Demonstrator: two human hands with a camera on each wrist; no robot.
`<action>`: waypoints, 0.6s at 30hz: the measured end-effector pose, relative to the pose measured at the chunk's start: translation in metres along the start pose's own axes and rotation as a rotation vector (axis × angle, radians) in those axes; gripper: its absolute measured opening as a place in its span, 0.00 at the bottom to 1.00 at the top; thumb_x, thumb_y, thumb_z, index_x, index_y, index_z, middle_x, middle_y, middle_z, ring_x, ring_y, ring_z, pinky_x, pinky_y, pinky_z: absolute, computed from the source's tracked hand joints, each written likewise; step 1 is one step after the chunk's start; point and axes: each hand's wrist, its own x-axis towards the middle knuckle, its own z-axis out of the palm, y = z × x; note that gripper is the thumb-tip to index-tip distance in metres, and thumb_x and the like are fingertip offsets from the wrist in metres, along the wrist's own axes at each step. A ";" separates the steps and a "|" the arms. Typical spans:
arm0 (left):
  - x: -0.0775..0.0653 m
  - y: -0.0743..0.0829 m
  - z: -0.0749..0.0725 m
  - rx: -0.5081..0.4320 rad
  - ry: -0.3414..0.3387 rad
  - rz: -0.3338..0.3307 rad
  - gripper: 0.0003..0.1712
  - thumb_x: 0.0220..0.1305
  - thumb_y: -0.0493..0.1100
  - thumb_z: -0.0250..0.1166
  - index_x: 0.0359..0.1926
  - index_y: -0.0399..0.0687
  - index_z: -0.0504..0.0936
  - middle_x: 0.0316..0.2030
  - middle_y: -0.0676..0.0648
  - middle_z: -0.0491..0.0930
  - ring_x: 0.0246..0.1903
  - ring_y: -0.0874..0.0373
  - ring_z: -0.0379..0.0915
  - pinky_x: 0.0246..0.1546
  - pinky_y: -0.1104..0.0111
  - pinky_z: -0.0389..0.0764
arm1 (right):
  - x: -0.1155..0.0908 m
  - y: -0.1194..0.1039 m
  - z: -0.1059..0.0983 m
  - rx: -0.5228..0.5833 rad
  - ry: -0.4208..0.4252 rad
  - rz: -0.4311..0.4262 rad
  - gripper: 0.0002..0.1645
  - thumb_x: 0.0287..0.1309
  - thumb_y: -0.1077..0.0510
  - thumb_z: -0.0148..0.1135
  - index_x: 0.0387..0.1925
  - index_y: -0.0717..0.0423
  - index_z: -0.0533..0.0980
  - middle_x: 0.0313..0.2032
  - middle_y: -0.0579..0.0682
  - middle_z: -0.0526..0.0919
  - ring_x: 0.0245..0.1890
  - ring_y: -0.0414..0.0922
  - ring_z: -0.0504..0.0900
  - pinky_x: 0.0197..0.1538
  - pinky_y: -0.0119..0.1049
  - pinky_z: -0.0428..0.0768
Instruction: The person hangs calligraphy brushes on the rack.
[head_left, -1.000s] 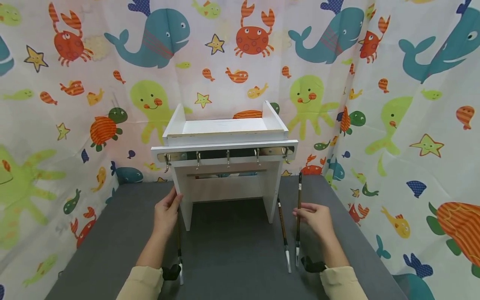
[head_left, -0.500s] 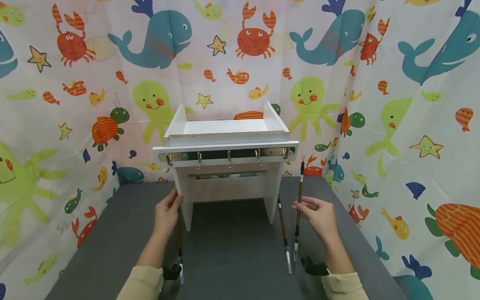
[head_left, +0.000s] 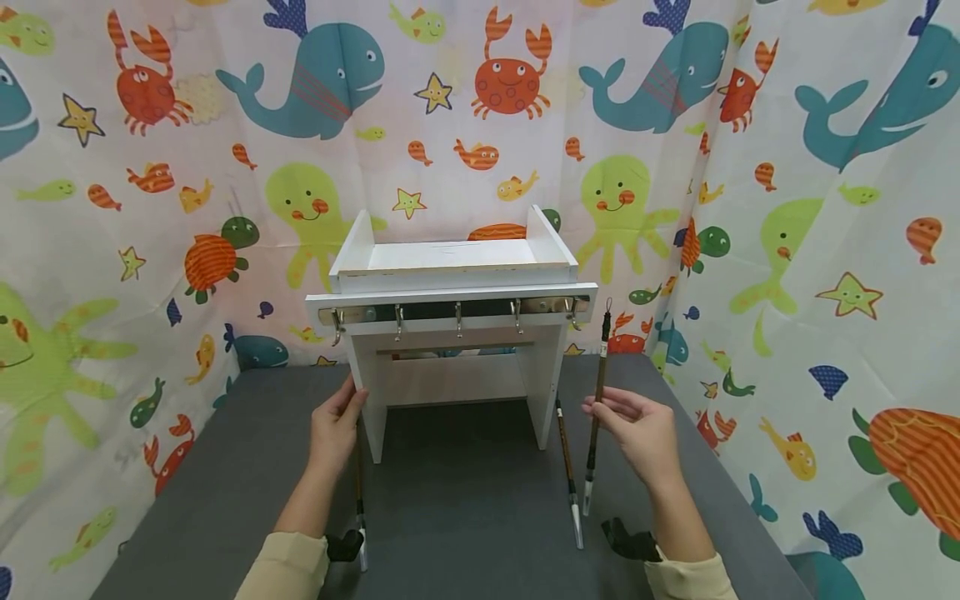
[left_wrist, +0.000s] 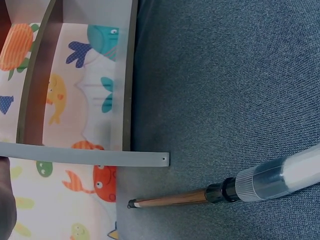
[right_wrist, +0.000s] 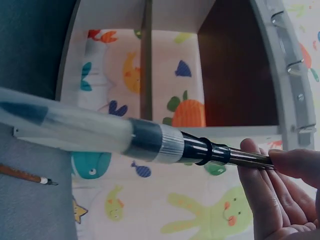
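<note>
A white shelf rack (head_left: 453, 379) with a row of metal hooks (head_left: 458, 319) along its front stands on the grey table. My left hand (head_left: 335, 421) holds the rack's left side panel low on its front edge, thumb in front; the left wrist view shows little of this hand. My right hand (head_left: 637, 429) pinches a calligraphy brush (head_left: 602, 367) by its handle between thumb and fingers, right of the rack. Its hanging loop points up and its clear-capped tip (right_wrist: 75, 127) points down. The brush leans, top toward the right.
A second capped brush (head_left: 567, 467) lies on the table (head_left: 465, 517) by the rack's right panel. Another brush (left_wrist: 175, 198) lies by the left panel, partly behind my left wrist. A sea-animal curtain (head_left: 450, 83) hangs behind and at both sides.
My right hand has risen slightly with the brush, whose top has swung a little right and whose capped tip has moved up and left. My left hand stays on the panel.
</note>
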 end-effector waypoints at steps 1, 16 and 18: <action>0.002 -0.004 0.000 -0.006 0.002 -0.001 0.26 0.68 0.50 0.57 0.66 0.58 0.67 0.64 0.49 0.68 0.64 0.52 0.65 0.58 0.58 0.72 | 0.000 0.001 0.000 0.005 0.001 -0.012 0.20 0.55 0.56 0.68 0.48 0.63 0.79 0.40 0.59 0.86 0.39 0.52 0.87 0.40 0.29 0.84; 0.008 -0.026 0.004 -0.020 0.053 0.004 0.28 0.63 0.59 0.58 0.64 0.64 0.70 0.62 0.53 0.71 0.61 0.58 0.68 0.58 0.61 0.74 | -0.020 -0.042 0.010 0.001 -0.056 -0.138 0.17 0.56 0.61 0.66 0.47 0.66 0.79 0.39 0.62 0.86 0.38 0.46 0.87 0.44 0.28 0.82; 0.008 -0.025 0.004 -0.020 0.051 0.002 0.28 0.64 0.59 0.58 0.64 0.64 0.70 0.63 0.53 0.71 0.62 0.58 0.68 0.58 0.61 0.73 | -0.023 -0.051 0.012 0.000 -0.069 -0.166 0.16 0.56 0.63 0.65 0.46 0.67 0.79 0.39 0.63 0.86 0.38 0.47 0.87 0.44 0.28 0.82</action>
